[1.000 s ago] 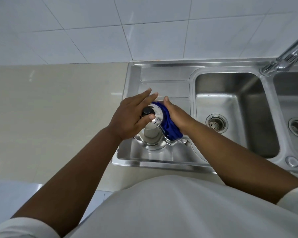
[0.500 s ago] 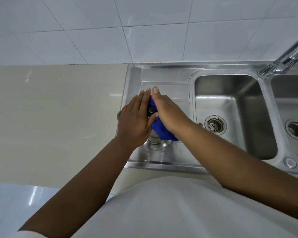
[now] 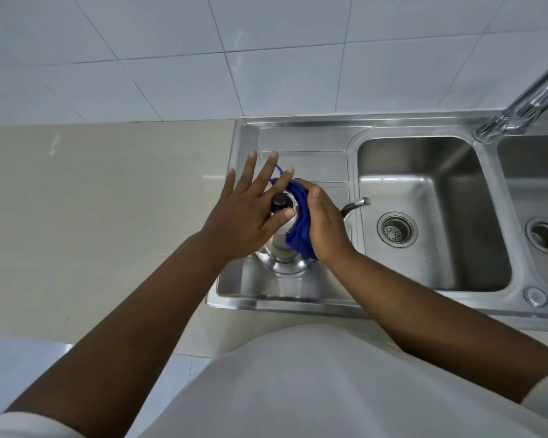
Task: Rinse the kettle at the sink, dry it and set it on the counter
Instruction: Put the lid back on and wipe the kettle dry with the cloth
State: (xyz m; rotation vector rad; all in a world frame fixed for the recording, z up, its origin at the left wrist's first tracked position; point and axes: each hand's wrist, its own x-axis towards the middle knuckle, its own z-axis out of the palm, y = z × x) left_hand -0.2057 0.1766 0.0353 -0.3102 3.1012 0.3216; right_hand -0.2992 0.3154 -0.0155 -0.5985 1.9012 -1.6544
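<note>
A shiny steel kettle (image 3: 282,251) with a black lid knob stands on the sink's draining board (image 3: 301,286). Its spout (image 3: 356,204) points right, toward the basin. My left hand (image 3: 244,213) rests flat on the kettle's left side and top, fingers spread, thumb by the knob. My right hand (image 3: 325,222) presses a blue cloth (image 3: 299,222) against the kettle's right side. The cloth and both hands hide most of the kettle's body.
The left sink basin (image 3: 431,216) with its drain lies right of the kettle, a second basin (image 3: 538,197) beyond it. A chrome tap (image 3: 519,102) rises at the back right. A beige counter (image 3: 102,200) stretches to the left, under a white tiled wall.
My right hand with the cloth has slid from the kettle's top down its right side, uncovering the knob and spout. My left hand's fingers have spread apart.
</note>
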